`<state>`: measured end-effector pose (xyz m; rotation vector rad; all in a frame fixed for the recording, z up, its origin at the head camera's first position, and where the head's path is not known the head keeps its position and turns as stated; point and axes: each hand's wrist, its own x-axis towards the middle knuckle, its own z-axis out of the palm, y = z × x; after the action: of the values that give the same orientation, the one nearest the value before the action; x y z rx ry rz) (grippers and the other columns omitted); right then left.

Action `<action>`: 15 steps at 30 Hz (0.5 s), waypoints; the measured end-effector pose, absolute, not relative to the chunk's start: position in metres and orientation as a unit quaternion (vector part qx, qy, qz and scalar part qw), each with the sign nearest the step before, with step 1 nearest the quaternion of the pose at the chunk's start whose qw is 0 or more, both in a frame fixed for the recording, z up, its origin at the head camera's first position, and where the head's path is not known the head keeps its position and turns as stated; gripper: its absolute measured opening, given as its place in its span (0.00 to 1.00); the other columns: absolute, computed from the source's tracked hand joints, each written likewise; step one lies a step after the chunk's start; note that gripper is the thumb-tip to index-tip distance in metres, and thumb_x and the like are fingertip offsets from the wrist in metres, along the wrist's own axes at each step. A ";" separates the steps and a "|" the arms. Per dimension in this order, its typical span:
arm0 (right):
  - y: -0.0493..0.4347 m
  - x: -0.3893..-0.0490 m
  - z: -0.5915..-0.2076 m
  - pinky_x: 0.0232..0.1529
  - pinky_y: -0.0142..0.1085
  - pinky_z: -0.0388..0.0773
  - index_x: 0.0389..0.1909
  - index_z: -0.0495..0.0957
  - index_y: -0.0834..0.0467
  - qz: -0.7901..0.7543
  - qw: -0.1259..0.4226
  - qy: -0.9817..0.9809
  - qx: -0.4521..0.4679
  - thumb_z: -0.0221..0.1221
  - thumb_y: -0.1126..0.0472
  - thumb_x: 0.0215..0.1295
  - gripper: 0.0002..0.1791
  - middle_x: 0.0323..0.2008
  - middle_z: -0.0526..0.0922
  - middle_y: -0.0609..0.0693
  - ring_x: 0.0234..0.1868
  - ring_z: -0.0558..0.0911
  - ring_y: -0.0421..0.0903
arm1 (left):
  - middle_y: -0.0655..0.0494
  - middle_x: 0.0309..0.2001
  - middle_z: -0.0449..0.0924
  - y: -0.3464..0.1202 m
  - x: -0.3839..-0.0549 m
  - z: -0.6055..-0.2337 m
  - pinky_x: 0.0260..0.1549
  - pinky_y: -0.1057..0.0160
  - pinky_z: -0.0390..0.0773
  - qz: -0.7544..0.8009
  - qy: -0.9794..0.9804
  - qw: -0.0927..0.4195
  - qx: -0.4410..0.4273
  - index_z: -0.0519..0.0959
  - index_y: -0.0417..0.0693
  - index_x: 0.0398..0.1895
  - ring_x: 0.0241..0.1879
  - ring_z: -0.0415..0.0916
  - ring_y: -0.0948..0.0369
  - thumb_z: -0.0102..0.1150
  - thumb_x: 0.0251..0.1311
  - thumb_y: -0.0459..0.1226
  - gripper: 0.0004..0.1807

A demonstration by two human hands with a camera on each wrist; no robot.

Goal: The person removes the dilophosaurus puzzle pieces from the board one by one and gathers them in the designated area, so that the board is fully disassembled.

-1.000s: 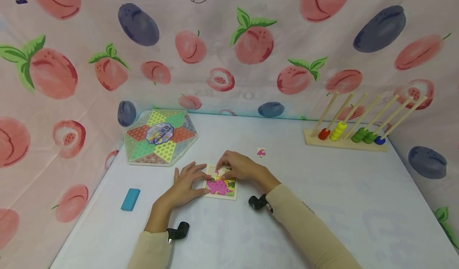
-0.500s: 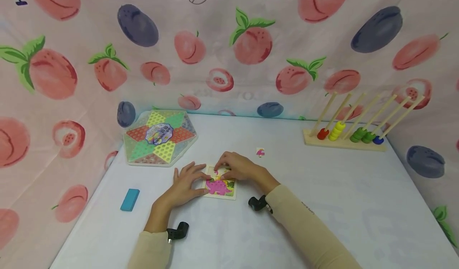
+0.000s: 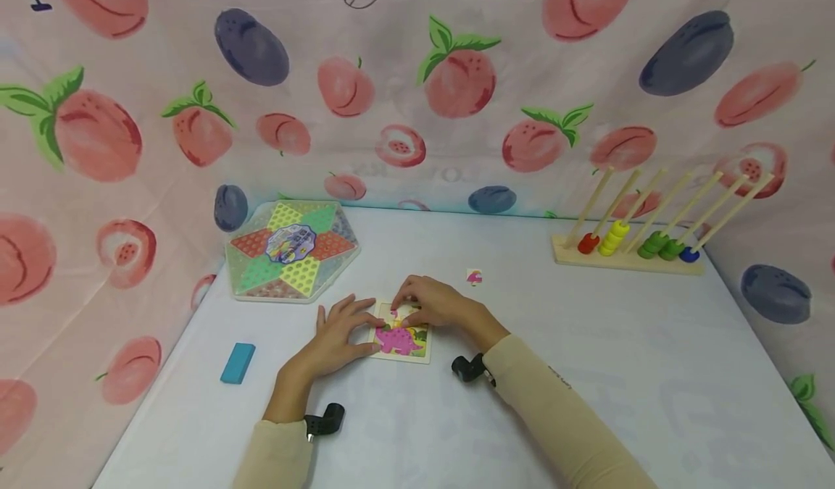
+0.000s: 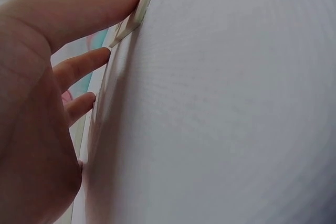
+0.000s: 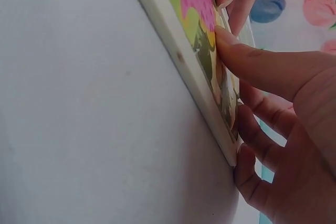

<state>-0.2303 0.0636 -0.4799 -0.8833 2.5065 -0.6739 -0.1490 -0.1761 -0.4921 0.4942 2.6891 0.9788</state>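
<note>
A small square jigsaw puzzle (image 3: 411, 359) with a pink dinosaur and a pale wooden frame lies on the white table. My left hand (image 3: 335, 338) has its fingers spread, with thumb and index finger touching the puzzle's left side. From the upper right, my right hand (image 3: 438, 303) reaches over it. Right thumb and index finger are bent around a puzzle piece (image 3: 394, 314) at the upper left, partly hidden by the fingers. In the right wrist view that thumb presses on the picture, and other fingers of the right hand (image 5: 273, 140) stand by the frame's edge.
A loose puzzle piece (image 3: 474, 277) lies behind the right hand. At the back left is a hexagonal Chinese checkers board (image 3: 261, 279); a blue block (image 3: 238, 363) lies to the left. A wooden bead counting rack (image 3: 626, 260) stands at the back right, before a fruit-print curtain (image 3: 450, 163).
</note>
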 end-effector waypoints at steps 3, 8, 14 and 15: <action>0.063 -0.230 -0.481 0.64 0.44 0.76 0.51 0.86 0.48 -0.244 0.198 0.895 -0.316 0.70 0.53 0.63 0.15 0.58 0.80 0.50 0.57 0.77 0.47 | 0.50 0.78 0.64 -0.176 -0.149 -0.492 0.69 0.21 0.22 0.334 0.920 0.118 0.169 0.84 0.61 0.54 0.82 0.41 0.41 0.71 0.59 0.44 0.18; 0.063 -0.229 -0.480 0.62 0.44 0.77 0.51 0.86 0.48 -0.250 0.197 0.896 -0.311 0.70 0.54 0.63 0.15 0.57 0.80 0.50 0.56 0.78 0.46 | 0.50 0.78 0.64 -0.176 -0.148 -0.492 0.69 0.22 0.22 0.337 0.919 0.116 0.169 0.84 0.61 0.53 0.82 0.41 0.41 0.71 0.59 0.44 0.18; 0.062 -0.228 -0.477 0.60 0.43 0.77 0.49 0.85 0.47 -0.252 0.192 0.897 -0.308 0.71 0.54 0.62 0.14 0.55 0.81 0.49 0.53 0.77 0.45 | 0.50 0.77 0.64 -0.176 -0.150 -0.494 0.69 0.21 0.24 0.338 0.919 0.108 0.170 0.85 0.61 0.52 0.82 0.41 0.40 0.69 0.61 0.44 0.15; 0.062 -0.228 -0.477 0.60 0.42 0.77 0.49 0.85 0.47 -0.254 0.192 0.897 -0.308 0.71 0.55 0.62 0.14 0.54 0.81 0.49 0.52 0.77 0.45 | 0.50 0.77 0.64 -0.176 -0.151 -0.494 0.69 0.21 0.24 0.338 0.920 0.107 0.170 0.85 0.61 0.52 0.82 0.42 0.40 0.69 0.61 0.44 0.15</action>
<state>-0.2278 0.0621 -0.4766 -0.8642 2.5173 -0.7144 -0.1505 -0.1757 -0.4936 0.5017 2.7066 0.9934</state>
